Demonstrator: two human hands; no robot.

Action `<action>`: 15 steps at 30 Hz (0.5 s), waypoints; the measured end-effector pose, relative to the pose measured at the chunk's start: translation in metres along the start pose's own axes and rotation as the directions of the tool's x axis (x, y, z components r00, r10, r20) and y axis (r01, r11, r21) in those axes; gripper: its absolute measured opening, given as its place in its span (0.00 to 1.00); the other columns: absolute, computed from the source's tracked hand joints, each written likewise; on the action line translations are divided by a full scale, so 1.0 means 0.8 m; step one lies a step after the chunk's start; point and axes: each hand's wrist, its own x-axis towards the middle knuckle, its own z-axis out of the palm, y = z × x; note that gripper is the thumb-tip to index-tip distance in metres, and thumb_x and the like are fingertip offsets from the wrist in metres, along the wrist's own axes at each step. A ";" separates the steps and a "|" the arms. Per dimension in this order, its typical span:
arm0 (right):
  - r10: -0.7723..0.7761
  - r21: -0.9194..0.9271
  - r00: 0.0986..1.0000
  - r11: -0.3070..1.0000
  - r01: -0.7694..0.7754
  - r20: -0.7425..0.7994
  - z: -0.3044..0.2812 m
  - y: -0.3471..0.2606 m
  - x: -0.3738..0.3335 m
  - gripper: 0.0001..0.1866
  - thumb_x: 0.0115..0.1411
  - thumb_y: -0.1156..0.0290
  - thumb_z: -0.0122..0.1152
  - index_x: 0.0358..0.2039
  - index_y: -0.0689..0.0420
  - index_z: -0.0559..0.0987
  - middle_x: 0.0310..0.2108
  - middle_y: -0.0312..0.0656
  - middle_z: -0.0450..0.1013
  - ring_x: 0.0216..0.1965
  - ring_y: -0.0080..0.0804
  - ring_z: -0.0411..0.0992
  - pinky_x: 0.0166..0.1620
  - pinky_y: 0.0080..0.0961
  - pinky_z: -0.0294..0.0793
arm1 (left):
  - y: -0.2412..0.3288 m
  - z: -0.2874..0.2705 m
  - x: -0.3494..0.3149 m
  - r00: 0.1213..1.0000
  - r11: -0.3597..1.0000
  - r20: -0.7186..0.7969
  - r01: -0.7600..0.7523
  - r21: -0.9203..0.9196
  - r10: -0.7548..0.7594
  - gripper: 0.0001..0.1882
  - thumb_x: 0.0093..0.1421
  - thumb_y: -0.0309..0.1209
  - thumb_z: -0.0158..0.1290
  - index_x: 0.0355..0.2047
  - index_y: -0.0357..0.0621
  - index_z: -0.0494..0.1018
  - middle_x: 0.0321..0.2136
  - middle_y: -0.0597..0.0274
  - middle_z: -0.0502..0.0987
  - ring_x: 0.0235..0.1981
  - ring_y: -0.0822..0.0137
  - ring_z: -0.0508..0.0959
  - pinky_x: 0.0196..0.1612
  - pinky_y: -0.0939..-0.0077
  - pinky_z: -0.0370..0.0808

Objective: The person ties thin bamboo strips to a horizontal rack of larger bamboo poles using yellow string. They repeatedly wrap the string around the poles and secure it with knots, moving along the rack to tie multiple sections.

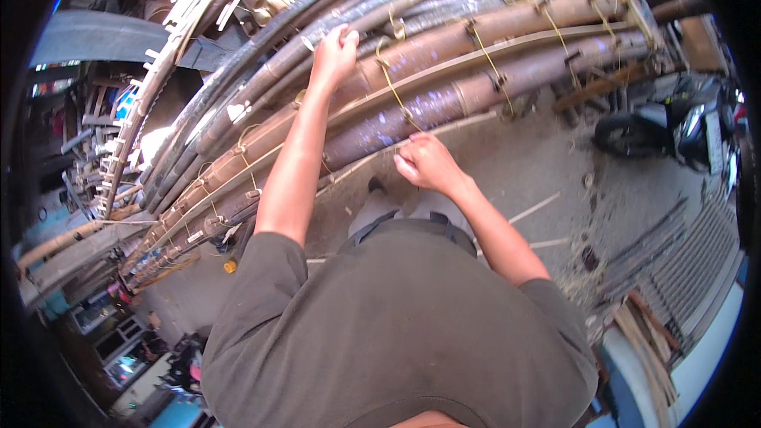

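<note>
the left hand (337, 55) is curled closed on the far side of the brown pole (444, 42), while the right hand (428, 162) is curled closed just beside the near edge of the purple-flecked pole (428, 108); i cannot tell what, if anything, either one pinches. the yellow cord (390, 81) lies over the brown pole, right of the left hand, and slants near toward the right hand. to work it well, any slack is probably best drawn out evenly, with the cord kept snug so it does not creep sideways.
</note>
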 end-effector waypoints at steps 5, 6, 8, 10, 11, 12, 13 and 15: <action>0.103 -0.126 0.993 0.986 -0.109 -0.055 0.027 -0.086 0.013 0.14 0.58 0.62 0.61 0.43 0.53 0.77 0.41 0.50 0.72 0.48 0.47 0.70 0.53 0.44 0.68 | -0.007 -0.140 -0.086 0.966 0.995 -0.240 0.099 0.019 -0.091 0.26 0.68 0.42 0.46 0.57 0.34 0.69 0.41 0.41 0.80 0.43 0.48 0.80 0.49 0.61 0.74; 0.127 -0.047 0.992 0.991 -0.128 -0.020 0.041 -0.103 0.020 0.14 0.59 0.62 0.60 0.44 0.53 0.77 0.42 0.51 0.72 0.48 0.47 0.70 0.53 0.44 0.68 | -0.008 -0.165 -0.110 0.964 0.987 -0.243 0.133 0.091 -0.107 0.26 0.69 0.41 0.44 0.58 0.33 0.68 0.47 0.38 0.78 0.50 0.45 0.78 0.54 0.60 0.72; 0.070 0.207 0.985 0.973 -0.101 0.156 0.091 -0.118 0.031 0.16 0.62 0.60 0.59 0.45 0.56 0.77 0.46 0.49 0.72 0.48 0.47 0.70 0.53 0.41 0.70 | -0.028 -0.192 -0.160 0.987 0.979 -0.161 0.055 0.197 -0.023 0.24 0.69 0.40 0.43 0.56 0.32 0.70 0.50 0.37 0.76 0.53 0.44 0.76 0.57 0.61 0.71; 0.276 0.679 0.892 0.579 -0.451 0.358 0.124 -0.139 0.042 0.18 0.64 0.58 0.58 0.50 0.55 0.76 0.47 0.45 0.73 0.46 0.37 0.71 0.52 0.36 0.72 | -0.045 -0.198 -0.191 0.945 0.980 0.323 -0.014 0.198 -0.052 0.20 0.68 0.38 0.48 0.51 0.34 0.74 0.44 0.43 0.80 0.48 0.54 0.79 0.53 0.67 0.73; 0.409 0.815 0.804 0.205 -0.543 0.433 0.142 -0.144 0.046 0.19 0.64 0.58 0.57 0.51 0.54 0.76 0.45 0.44 0.74 0.45 0.34 0.72 0.52 0.35 0.72 | -0.041 -0.186 -0.205 0.897 0.995 0.435 0.041 0.096 -0.078 0.20 0.66 0.38 0.49 0.52 0.39 0.73 0.45 0.44 0.79 0.49 0.52 0.78 0.55 0.61 0.71; 0.485 0.836 0.690 -0.201 -0.510 0.537 0.156 -0.149 0.046 0.19 0.65 0.57 0.57 0.52 0.53 0.75 0.43 0.43 0.75 0.44 0.31 0.72 0.52 0.34 0.72 | -0.034 -0.170 -0.225 0.945 0.947 0.316 -0.026 0.321 -0.081 0.19 0.65 0.40 0.51 0.52 0.46 0.73 0.44 0.47 0.80 0.50 0.50 0.78 0.55 0.52 0.67; 0.597 0.864 0.626 -0.384 -0.325 0.501 0.148 -0.159 0.053 0.18 0.65 0.56 0.55 0.51 0.51 0.75 0.39 0.38 0.75 0.41 0.27 0.72 0.51 0.33 0.72 | -0.049 -0.156 -0.228 0.961 0.944 0.269 -0.031 0.328 -0.062 0.18 0.64 0.42 0.52 0.51 0.51 0.73 0.44 0.50 0.81 0.50 0.51 0.78 0.54 0.48 0.63; 0.795 0.957 0.582 -0.275 0.097 0.169 0.145 -0.164 0.075 0.12 0.67 0.56 0.52 0.39 0.51 0.74 0.33 0.35 0.74 0.36 0.24 0.72 0.43 0.25 0.72 | -0.049 -0.145 -0.234 0.987 0.925 0.154 -0.099 0.368 0.045 0.14 0.64 0.40 0.52 0.47 0.51 0.74 0.40 0.53 0.82 0.46 0.53 0.79 0.50 0.50 0.61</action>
